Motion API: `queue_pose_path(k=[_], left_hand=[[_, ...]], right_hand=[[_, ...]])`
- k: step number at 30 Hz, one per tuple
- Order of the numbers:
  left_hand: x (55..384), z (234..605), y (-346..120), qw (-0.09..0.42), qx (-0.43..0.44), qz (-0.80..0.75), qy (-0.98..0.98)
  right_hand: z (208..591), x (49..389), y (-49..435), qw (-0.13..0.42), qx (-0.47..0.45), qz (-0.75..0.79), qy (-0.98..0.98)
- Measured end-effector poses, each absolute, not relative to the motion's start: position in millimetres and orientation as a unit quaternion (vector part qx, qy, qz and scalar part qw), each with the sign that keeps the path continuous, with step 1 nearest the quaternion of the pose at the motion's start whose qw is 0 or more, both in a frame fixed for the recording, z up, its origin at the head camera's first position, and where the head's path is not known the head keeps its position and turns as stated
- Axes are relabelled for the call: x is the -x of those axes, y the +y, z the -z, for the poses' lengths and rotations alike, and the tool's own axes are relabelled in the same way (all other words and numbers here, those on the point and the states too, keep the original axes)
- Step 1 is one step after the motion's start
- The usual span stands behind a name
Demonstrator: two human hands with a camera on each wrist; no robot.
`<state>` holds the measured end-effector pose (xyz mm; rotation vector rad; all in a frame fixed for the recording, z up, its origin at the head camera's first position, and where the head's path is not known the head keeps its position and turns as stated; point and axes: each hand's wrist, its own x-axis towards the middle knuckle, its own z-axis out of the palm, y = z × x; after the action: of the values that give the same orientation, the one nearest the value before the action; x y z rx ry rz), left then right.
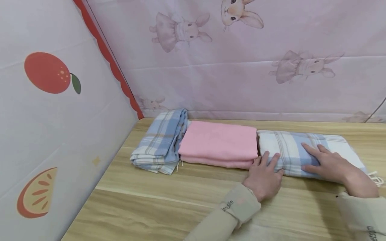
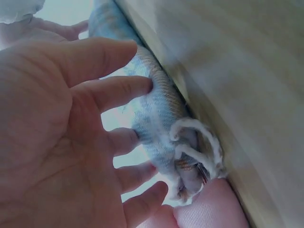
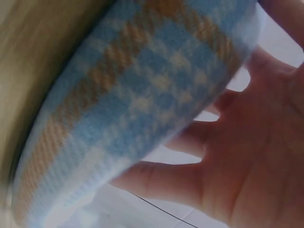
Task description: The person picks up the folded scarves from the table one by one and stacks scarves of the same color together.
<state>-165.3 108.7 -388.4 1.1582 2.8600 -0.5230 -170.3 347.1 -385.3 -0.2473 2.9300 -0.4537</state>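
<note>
A folded blue-and-white plaid scarf (image 1: 289, 150) with white fringe lies at the right end of a row of folded cloths. My left hand (image 1: 263, 179) touches its near left edge with fingers spread, close to the folded pink cloth (image 1: 220, 140). My right hand (image 1: 334, 165) rests spread over the front edge and top of the same scarf. In the left wrist view, looped fringe (image 2: 197, 137) pokes out between the plaid scarf and the pink cloth. The right wrist view has the scarf's rounded front fold (image 3: 137, 90) under the extended fingers.
Another folded blue plaid cloth (image 1: 163, 140) lies at a slant left of the pink one. All rest along the back of a wooden table (image 1: 144, 207). Behind stands a pink rabbit-print backdrop (image 1: 229, 87); a white fruit-print sheet (image 1: 78, 134) borders the left side.
</note>
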Motion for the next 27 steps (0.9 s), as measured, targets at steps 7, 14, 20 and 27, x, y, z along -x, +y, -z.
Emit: queue_pose_path(k=[7,14,20,27], left_hand=[[168.3,389.7,104.5,0.006,-0.38,0.163,0.911],[166.7,385.0,104.7,0.06,-0.362,0.152,0.918],[166.0,382.0,104.9,0.126,-0.338,0.095,0.928],[173.2,386.5,103.1,0.123,-0.342,0.076,0.929]], right_hand=[[389.1,173.7,346.8,0.074,0.087,0.146,0.983],[391.3,174.1,346.8,0.069,0.089,0.145,0.983],[390.9,174.5,347.0,0.063,0.092,0.143,0.983],[390.7,174.7,344.4,0.053,0.085,0.133,0.986]])
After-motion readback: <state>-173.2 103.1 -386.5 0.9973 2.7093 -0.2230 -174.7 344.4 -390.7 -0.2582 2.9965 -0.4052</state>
